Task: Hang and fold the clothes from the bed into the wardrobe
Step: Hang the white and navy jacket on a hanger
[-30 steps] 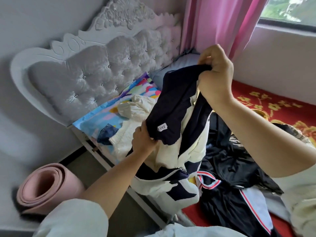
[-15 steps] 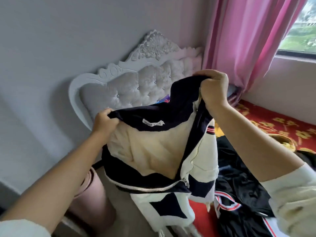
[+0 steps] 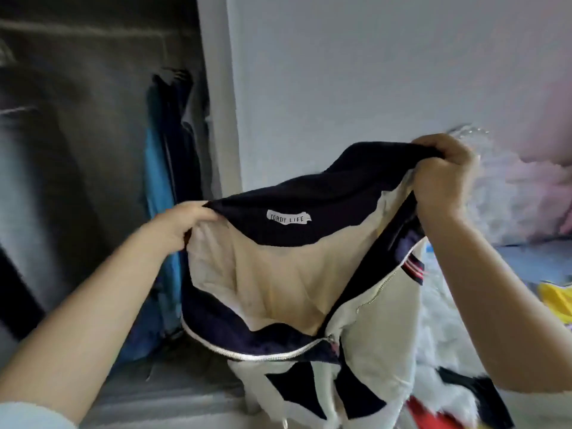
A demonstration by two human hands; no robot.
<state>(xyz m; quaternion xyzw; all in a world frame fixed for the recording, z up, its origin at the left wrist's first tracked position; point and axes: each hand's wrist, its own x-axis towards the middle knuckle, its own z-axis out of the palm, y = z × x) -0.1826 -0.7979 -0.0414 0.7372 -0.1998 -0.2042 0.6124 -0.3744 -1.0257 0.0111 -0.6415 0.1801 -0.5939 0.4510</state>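
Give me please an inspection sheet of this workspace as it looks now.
Surface: bed at right, blurred.
Job's things: navy and cream zip jacket held up, spread open; open dark wardrobe with blue and dark hanging clothes.
Clutter: blurred white, yellow and red fabrics on the bed.
Hands: left hand grips the jacket's collar edge; right hand grips the other end.
Cables: nothing seen.
Surroundings: pale grey wall.

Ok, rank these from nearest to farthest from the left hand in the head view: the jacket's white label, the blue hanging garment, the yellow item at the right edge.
From the left hand:
1. Blue hanging garment, just behind it in the wardrobe.
2. White label, to its right on the jacket collar.
3. Yellow item, far right edge.
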